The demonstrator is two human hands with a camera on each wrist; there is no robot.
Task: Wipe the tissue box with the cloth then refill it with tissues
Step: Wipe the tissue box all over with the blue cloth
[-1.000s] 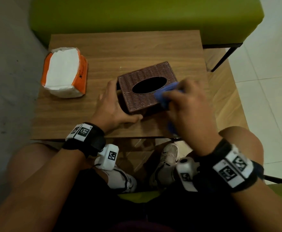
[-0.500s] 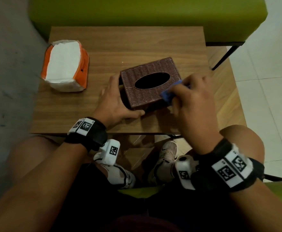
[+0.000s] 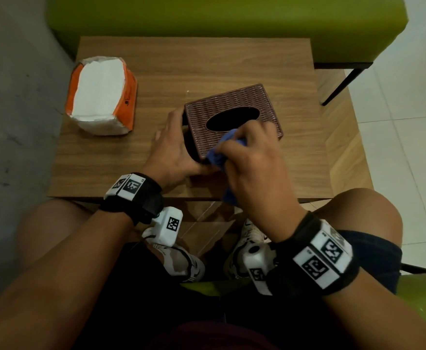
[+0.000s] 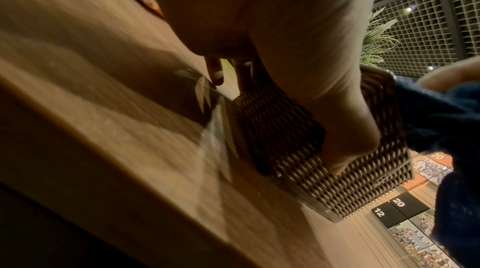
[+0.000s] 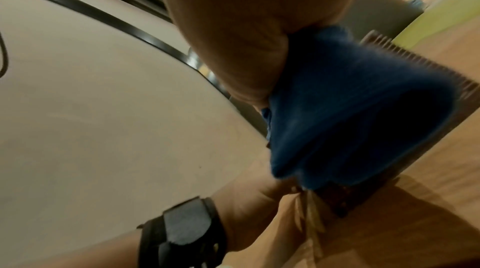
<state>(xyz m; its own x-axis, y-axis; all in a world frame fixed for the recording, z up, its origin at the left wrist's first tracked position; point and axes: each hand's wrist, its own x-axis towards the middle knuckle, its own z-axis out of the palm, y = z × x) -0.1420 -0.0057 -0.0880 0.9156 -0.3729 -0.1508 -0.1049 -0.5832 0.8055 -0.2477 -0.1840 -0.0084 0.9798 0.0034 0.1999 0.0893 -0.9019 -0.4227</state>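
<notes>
Head view first. What do the hands do?

— Both hands are at the brown tissue box (image 3: pixel 232 114), which sits on the wooden counter (image 3: pixel 207 61). The left hand (image 3: pixel 174 150) wraps round the near left corner of the box. Its fingers lie along the left side and its thumb presses on the near side.

— And the other one?

— The right hand (image 3: pixel 252 157) has its fingers curled tight round a bunched blue cloth (image 3: pixel 219 150). It presses the cloth on the near edge of the box top, just beside the dark oval hole. A bit of cloth hangs down past the near side of the box.

— What does the left wrist view show?

— It shows the left thumb flat on the woven side of the box (image 4: pixel 324 169), with the cloth (image 4: pixel 441 124) just to the right of it. That picture is a bit blurry.

— And the right wrist view?

— The cloth (image 5: pixel 350 104) fills the space under the palm and covers most of the box (image 5: pixel 428 69). I cannot see the fingertips there.

— Where are the tissues?

— An orange pack of white tissues (image 3: pixel 100 97) lies well to the left of the box, near the far left corner of the counter. A green bench (image 3: pixel 232 18) stands behind the box.
</notes>
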